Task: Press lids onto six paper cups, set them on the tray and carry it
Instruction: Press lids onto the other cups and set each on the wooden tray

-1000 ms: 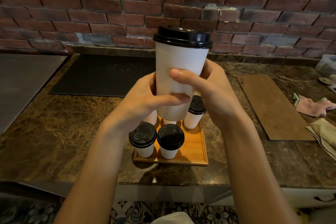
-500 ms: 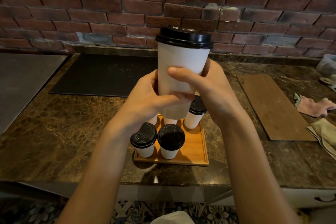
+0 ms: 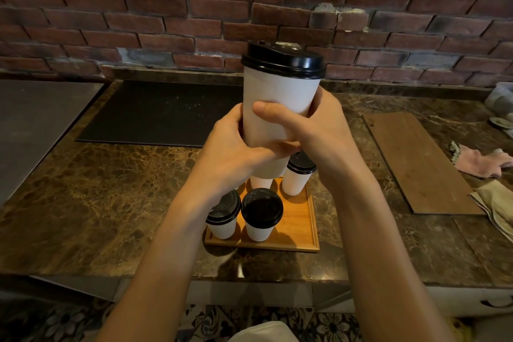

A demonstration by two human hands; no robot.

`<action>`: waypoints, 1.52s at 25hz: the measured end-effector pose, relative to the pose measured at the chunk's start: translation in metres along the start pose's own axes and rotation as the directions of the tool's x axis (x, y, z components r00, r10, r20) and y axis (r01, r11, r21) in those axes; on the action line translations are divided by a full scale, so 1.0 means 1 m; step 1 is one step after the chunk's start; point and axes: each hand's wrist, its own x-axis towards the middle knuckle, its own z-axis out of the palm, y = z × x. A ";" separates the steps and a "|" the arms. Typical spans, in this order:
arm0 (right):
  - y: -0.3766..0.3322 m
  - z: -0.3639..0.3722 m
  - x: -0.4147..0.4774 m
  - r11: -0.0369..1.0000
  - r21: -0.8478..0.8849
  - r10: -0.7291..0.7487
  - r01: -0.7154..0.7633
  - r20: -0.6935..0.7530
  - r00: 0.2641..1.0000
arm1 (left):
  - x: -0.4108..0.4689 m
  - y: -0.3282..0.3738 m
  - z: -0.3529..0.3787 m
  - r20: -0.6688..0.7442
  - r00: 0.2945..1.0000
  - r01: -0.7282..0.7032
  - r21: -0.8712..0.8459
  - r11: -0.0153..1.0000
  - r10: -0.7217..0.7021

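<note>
A: What have the hands got?

B: Both are wrapped round one tall white paper cup (image 3: 280, 94). The left hand (image 3: 236, 153) grips its lower part, with the thumb lying across the near face. The right hand (image 3: 319, 130) grips just above, with the thumb also across the front and the fingers curled round the far side.

A: Is it covered?

B: Yes, a black lid (image 3: 283, 60) sits on its rim, so I cannot tell what is inside.

A: Where is it?

B: Upright in the air, above the back of the wooden tray (image 3: 298, 221). The tray lies on the brown marble counter (image 3: 111, 189), directly below the hands.

A: And in the tray?

B: A front-left cup (image 3: 223, 215) and a front-middle cup (image 3: 262, 214) stand side by side, both with black lids. A back-right cup (image 3: 298, 176), also lidded, stands partly behind the right hand. Between them, the lower body of a fourth cup (image 3: 262, 182) shows under the held one, but its top is hidden.

A: Further out?

B: There is a black mat (image 3: 161, 114) behind and a wooden board (image 3: 419, 161) to the right. Past the board lie a pink cloth (image 3: 483, 161) and a beige cloth (image 3: 497, 203). A grey metal surface (image 3: 36, 119) is on the left and a brick wall (image 3: 166, 8) at the back.
</note>
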 end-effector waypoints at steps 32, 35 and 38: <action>0.004 -0.010 -0.005 0.996 -0.075 -0.042 0.049 0.091 0.995 | -0.003 -0.010 0.001 0.042 0.999 0.013 -0.126 0.992 -0.007; 0.006 -0.011 -0.005 0.995 -0.072 -0.058 0.063 0.070 0.996 | -0.002 -0.012 0.000 0.051 0.999 0.011 -0.090 0.996 -0.006; 0.007 -0.012 -0.006 0.994 -0.074 -0.073 0.077 0.062 0.995 | -0.002 -0.009 -0.002 0.075 0.997 0.002 -0.075 0.997 0.004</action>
